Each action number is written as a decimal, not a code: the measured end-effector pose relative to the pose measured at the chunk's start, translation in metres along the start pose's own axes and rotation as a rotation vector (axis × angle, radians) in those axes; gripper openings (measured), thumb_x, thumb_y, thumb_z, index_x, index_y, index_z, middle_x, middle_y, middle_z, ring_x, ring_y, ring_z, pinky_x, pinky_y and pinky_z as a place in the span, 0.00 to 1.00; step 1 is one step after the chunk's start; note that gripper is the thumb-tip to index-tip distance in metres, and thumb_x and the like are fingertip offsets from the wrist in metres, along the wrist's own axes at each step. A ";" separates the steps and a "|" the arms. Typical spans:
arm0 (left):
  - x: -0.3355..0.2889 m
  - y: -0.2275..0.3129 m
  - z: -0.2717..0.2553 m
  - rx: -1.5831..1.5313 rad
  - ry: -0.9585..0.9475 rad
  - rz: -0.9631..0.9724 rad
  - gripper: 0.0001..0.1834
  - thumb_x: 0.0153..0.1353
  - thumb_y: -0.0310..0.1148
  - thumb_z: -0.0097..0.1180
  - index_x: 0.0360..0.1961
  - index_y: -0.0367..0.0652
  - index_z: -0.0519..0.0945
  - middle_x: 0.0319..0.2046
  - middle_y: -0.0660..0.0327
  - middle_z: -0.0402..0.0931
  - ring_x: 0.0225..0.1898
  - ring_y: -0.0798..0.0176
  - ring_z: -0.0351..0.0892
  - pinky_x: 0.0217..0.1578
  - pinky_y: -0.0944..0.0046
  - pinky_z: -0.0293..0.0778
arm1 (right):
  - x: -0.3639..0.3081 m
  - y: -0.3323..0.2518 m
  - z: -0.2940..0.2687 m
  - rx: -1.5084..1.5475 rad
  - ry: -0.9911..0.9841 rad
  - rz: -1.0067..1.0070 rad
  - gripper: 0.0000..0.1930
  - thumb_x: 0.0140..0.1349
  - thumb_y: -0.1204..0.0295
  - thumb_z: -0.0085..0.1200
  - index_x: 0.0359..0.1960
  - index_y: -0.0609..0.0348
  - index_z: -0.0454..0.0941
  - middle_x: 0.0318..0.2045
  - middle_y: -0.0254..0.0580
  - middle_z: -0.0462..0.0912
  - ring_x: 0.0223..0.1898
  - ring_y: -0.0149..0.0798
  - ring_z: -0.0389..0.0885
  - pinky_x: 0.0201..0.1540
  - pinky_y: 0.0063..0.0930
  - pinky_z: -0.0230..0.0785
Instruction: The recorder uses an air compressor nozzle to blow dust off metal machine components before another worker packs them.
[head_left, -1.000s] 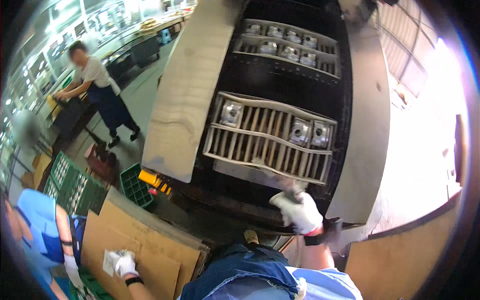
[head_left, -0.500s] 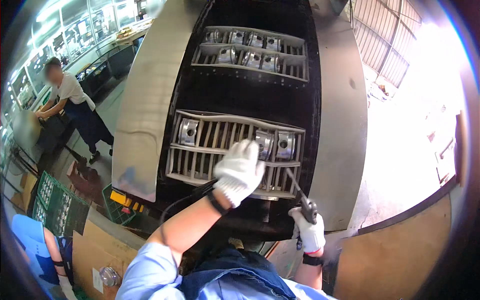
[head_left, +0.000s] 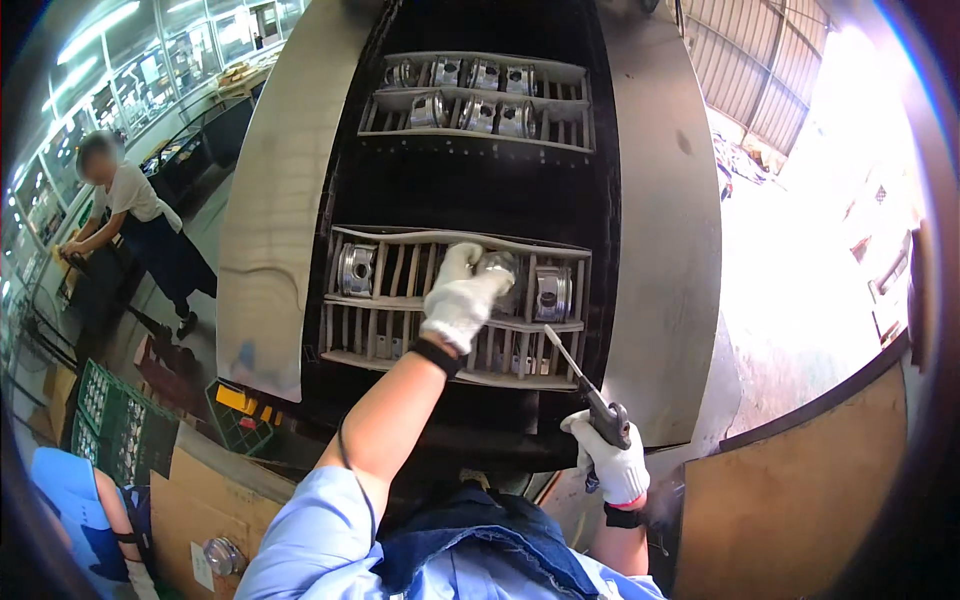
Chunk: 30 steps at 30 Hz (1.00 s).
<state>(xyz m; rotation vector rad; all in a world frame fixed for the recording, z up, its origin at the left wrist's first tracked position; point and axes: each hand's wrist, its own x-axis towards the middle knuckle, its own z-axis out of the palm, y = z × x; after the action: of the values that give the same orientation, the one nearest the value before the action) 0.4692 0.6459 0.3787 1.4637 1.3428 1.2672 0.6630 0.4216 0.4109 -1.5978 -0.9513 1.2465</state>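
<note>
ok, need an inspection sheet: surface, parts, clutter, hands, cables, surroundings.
Surface: black bed between grey metal panels.
Parts: far rack holds seven pistons; near rack holds two, toward opposite ends.
Clutter: round metal part on cardboard; green crates.
Hands: left grips a metal piece, blurred, over near rack; right holds nozzle gun.
Cables: thin dark cable along left forearm.
Surroundings: aproned co-worker; blue-clad person; wooden panel.
</note>
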 end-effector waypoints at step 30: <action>-0.253 -0.070 -0.266 -0.431 0.599 -0.015 0.21 0.74 0.38 0.44 0.59 0.33 0.74 0.55 0.50 0.78 0.53 0.54 0.81 0.58 0.54 0.77 | -0.021 -0.017 0.171 -0.273 -1.221 0.226 0.10 0.63 0.68 0.62 0.39 0.62 0.85 0.21 0.31 0.80 0.16 0.23 0.69 0.19 0.19 0.60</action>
<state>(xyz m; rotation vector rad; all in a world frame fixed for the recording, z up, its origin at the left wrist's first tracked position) 0.2073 0.3847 0.3257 0.7994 1.3167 1.9369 0.4908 0.4377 0.4135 -1.0285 -1.7384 2.4107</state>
